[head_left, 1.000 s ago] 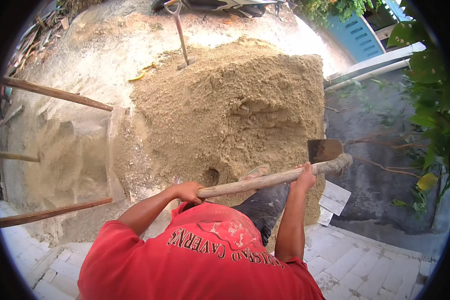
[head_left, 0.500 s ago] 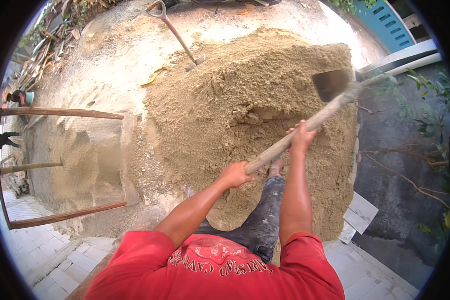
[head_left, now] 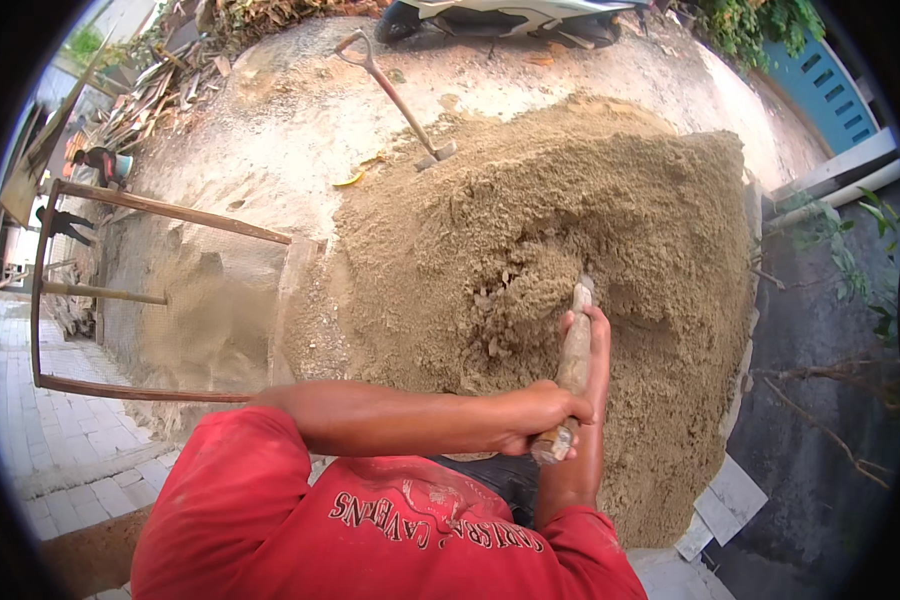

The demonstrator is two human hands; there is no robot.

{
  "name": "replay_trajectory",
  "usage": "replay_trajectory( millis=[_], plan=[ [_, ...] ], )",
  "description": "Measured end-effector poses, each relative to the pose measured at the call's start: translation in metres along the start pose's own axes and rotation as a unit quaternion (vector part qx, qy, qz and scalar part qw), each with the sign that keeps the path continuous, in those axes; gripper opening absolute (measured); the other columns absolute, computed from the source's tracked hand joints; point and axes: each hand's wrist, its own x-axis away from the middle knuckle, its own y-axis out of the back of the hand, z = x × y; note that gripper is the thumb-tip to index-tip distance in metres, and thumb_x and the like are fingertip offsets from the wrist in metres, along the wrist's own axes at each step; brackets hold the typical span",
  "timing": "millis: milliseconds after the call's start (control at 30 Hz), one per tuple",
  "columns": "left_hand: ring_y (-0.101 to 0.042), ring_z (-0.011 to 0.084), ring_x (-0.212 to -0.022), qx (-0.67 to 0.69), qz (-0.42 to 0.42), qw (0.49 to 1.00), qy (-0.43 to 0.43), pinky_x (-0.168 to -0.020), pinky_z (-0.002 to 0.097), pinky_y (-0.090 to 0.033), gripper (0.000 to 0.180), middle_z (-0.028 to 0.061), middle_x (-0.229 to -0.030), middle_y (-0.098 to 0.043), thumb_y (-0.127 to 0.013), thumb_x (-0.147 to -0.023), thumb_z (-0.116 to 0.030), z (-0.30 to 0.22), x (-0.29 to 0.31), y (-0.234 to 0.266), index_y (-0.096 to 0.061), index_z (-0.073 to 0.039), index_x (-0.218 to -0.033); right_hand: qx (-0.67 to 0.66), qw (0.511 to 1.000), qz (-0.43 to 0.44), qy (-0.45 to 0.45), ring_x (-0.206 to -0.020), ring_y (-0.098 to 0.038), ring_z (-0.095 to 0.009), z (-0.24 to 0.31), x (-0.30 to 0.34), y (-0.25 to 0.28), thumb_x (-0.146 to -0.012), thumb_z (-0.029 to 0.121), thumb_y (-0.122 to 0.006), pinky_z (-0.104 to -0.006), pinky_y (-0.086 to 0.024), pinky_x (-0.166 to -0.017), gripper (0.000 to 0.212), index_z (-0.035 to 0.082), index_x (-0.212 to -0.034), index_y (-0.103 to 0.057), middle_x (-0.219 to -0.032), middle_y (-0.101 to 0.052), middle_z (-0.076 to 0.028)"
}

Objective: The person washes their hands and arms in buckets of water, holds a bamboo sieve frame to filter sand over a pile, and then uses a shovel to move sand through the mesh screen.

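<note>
Left hand [head_left: 540,412] wrapped tight around the butt end of a wooden handle [head_left: 573,360]; right hand [head_left: 592,330] clasped higher on the same shaft, fingers curled over it. Handle angled steeply down and away, its far end buried in the sand pile [head_left: 570,220], blade out of sight under loose clods. Both forearms stretched forward over a red shirt [head_left: 370,520], left one crossing in front of the chest.

To the left of the pile, a rusty metal frame [head_left: 160,300] with mesh leaning upright, a smaller heap of finer sand [head_left: 210,320] lying against it. Beyond, a shovel [head_left: 400,105] standing stuck in the far edge of the pile, grip tilted up to the left. Scrap wood [head_left: 160,90] heaped at the upper left, a parked scooter [head_left: 510,20] at the top edge. Pale pipes [head_left: 840,180] and green leaves [head_left: 850,250] on the right, next to a dark wall. Loose tiles [head_left: 720,505] lying at the pile's near right foot, paved ground [head_left: 40,440] at lower left.
</note>
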Motion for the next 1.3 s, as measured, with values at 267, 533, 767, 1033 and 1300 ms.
replay_trajectory(
  millis=[267, 533, 767, 1033, 1300],
  plan=[
    [-0.061, 0.0187, -0.058, -0.128, -0.037, 0.988, 0.08, -0.053, 0.0327, -0.052, 0.026, 0.0117, -0.076, -0.062, -0.06, -0.088, -0.015, -0.008, 0.043, -0.063, -0.056, 0.009, -0.099, 0.028, 0.977, -0.163, -0.135, -0.099, -0.055, -0.02, 0.0, 0.014, 0.088, -0.098, 0.042, -0.054, -0.0302, -0.048, -0.084, 0.044, 0.008, -0.124, -0.048, -0.11, -0.053, -0.01],
    [-0.062, 0.015, -0.062, -0.187, 0.114, 0.973, 0.074, -0.052, 0.0306, -0.055, 0.024, 0.0063, -0.075, -0.059, -0.067, -0.087, -0.021, 0.003, 0.159, 0.043, -0.058, 0.0, -0.097, 0.183, 0.95, -0.22, 0.123, -0.09, -0.054, -0.019, 0.04, 0.089, -0.024, -0.093, 0.044, -0.059, -0.0356, -0.047, -0.079, 0.04, 0.006, -0.107, -0.057, -0.096, -0.055, -0.005],
    [-0.062, 0.0095, -0.064, -0.252, 0.183, 0.936, -0.165, -0.055, 0.0272, -0.052, 0.029, 0.0027, -0.084, -0.065, -0.064, -0.092, -0.023, 0.1, 0.249, 0.336, -0.061, -0.002, -0.111, 0.209, 0.926, -0.302, 0.091, -0.086, -0.057, -0.024, -0.015, 0.057, -0.133, -0.096, 0.025, -0.06, -0.0394, -0.049, -0.075, 0.035, -0.006, -0.112, -0.056, -0.093, -0.057, -0.009],
    [-0.066, 0.022, -0.068, -0.336, -0.608, 0.66, -0.286, -0.064, 0.0348, -0.052, 0.031, 0.0106, -0.073, -0.067, -0.075, -0.07, -0.027, 0.352, 0.571, 0.394, -0.068, -0.006, -0.093, 0.215, 0.966, 0.108, -0.098, -0.108, -0.058, -0.032, -0.301, 0.279, -0.524, -0.095, 0.007, -0.059, -0.0394, -0.052, -0.1, 0.038, -0.013, -0.124, -0.043, -0.115, -0.053, -0.024],
    [-0.064, 0.0237, -0.082, -0.377, -0.897, 0.191, -0.128, -0.075, 0.0383, -0.049, 0.024, 0.0042, -0.081, -0.064, -0.077, -0.065, -0.024, 0.432, 0.627, 0.35, -0.067, -0.014, -0.085, -0.032, 0.898, 0.237, -0.37, -0.065, -0.05, -0.017, -0.418, 0.375, -0.568, -0.096, 0.029, -0.057, -0.032, -0.049, -0.062, 0.028, 0.01, -0.082, -0.043, -0.071, -0.048, -0.003]
  ],
)
